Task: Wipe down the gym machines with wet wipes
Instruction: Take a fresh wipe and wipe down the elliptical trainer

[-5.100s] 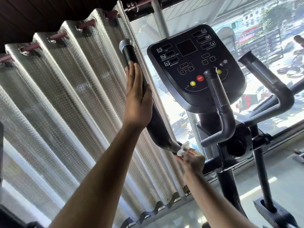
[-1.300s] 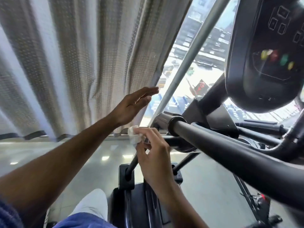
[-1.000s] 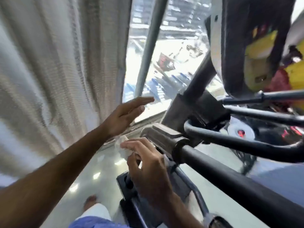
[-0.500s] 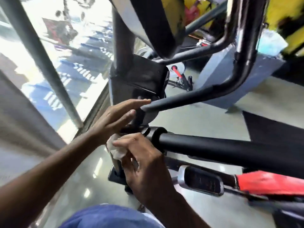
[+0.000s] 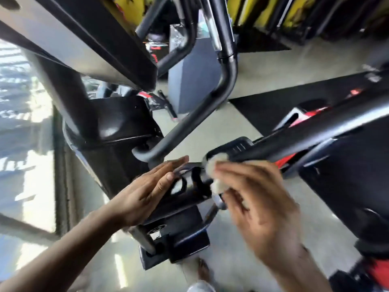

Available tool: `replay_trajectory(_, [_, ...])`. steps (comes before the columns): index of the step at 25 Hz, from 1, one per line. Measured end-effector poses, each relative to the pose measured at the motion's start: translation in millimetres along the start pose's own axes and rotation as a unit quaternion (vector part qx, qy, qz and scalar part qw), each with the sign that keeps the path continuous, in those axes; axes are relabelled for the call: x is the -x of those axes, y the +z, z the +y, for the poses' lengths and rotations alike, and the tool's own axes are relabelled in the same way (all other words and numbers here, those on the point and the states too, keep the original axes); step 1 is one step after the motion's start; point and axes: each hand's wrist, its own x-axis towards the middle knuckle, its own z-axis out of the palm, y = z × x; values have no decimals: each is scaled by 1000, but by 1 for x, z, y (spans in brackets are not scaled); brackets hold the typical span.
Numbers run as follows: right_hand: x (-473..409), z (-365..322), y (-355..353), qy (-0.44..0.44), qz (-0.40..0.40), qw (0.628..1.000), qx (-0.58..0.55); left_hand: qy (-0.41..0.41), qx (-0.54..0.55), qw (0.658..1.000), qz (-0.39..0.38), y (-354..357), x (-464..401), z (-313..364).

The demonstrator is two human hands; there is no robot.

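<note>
The view has swung away from the window and curtain to the machine's low joint, so the wiping has moved down from the handlebar to the linkage. The right hand [image 5: 261, 209] pinches a crumpled white wet wipe [image 5: 215, 172] against the end of the matte black round bar [image 5: 294, 142], its grip curled round the soft wad (motion-blurred). The left hand [image 5: 143, 192] lies flat, fingers straight, steadying the glossy black angular bracket [image 5: 185, 194]. Plenty of smooth tubing remains, I judge.
</note>
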Motion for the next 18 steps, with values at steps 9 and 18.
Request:
replay_trajectory(9, [25,-25,69,97,34,976,193,75,86,993,-22,5,-5,-17])
replay_trajectory(18, [-11,32,-41,109,66,926,354,120,5,992,-49,3,-12,-3])
